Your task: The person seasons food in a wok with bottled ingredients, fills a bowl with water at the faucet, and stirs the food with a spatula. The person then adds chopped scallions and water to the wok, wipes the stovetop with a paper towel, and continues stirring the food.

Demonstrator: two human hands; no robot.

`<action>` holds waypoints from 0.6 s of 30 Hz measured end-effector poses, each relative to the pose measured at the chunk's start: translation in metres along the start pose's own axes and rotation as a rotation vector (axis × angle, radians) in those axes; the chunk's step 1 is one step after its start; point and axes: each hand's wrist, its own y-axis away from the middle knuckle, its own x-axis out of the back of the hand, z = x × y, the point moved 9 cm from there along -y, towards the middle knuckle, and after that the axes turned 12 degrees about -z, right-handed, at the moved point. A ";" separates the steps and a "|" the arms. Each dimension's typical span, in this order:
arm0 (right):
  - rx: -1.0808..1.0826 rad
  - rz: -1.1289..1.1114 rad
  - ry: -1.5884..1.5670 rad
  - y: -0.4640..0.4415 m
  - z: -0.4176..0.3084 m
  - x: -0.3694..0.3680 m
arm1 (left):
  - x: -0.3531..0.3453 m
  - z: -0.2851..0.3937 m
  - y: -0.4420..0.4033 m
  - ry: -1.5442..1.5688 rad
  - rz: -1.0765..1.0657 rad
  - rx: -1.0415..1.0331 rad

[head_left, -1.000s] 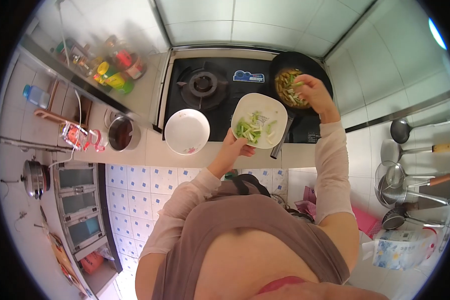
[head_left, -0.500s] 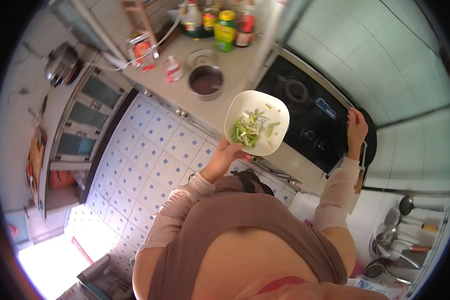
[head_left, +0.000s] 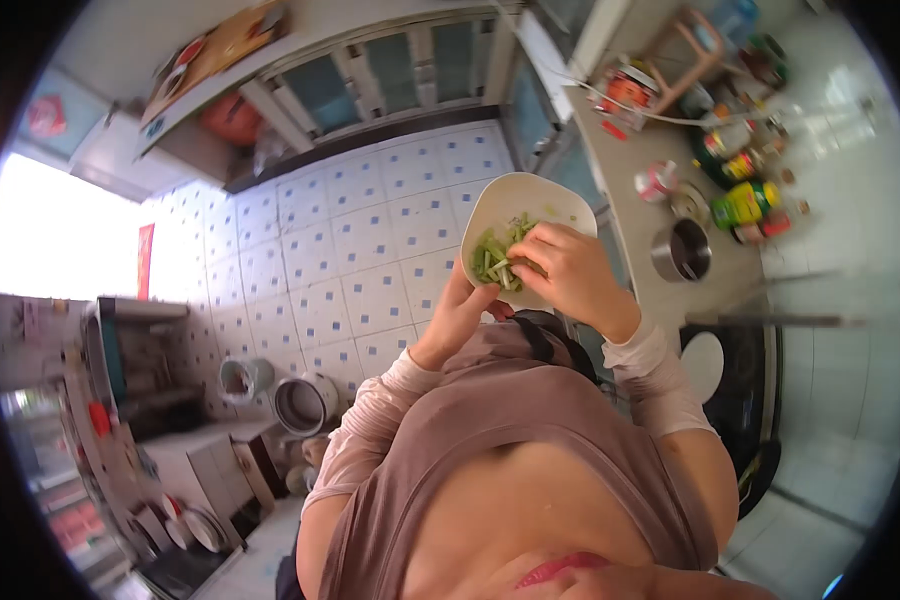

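A white, rounded-square bowl [head_left: 540,195] is in my left hand [head_left: 457,318], thumb near the rim and fingers underneath, tilted toward me in front of my torso. Chopped green stalks [head_left: 491,257], like scallion pieces, lie heaped at its near left side. My right hand [head_left: 578,280] reaches into the bowl from the right, with its fingers curled and pinched together on some of the pieces. Its fingers hide part of the heap.
To the right runs a counter [head_left: 615,165] with a metal pot [head_left: 681,250] of dark liquid, a yellow-green bottle [head_left: 745,204] and other bottles. The black stove [head_left: 732,400] lies beyond my right forearm. Low cabinets [head_left: 385,80] line the far wall, above the tiled floor [head_left: 370,240].
My right hand has left the stove's far edge and come into the bowl among the green pieces. The view has turned left from the stove toward the floor and cabinets.
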 end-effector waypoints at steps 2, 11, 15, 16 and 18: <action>0.078 -0.073 -0.023 -0.045 -0.009 -0.027 | 0.036 0.012 0.012 0.028 0.126 -0.055; 0.333 -0.384 -0.193 -0.232 -0.027 -0.132 | 0.188 0.055 0.027 0.121 0.526 -0.178; 0.398 -0.467 -0.236 -0.327 -0.016 -0.166 | 0.266 0.076 -0.001 0.178 0.634 -0.194; 0.398 -0.479 -0.250 -0.354 -0.011 -0.171 | 0.287 0.087 -0.009 0.197 0.661 -0.197; 0.398 -0.479 -0.266 -0.413 -0.004 -0.173 | 0.327 0.120 -0.028 0.188 0.662 -0.186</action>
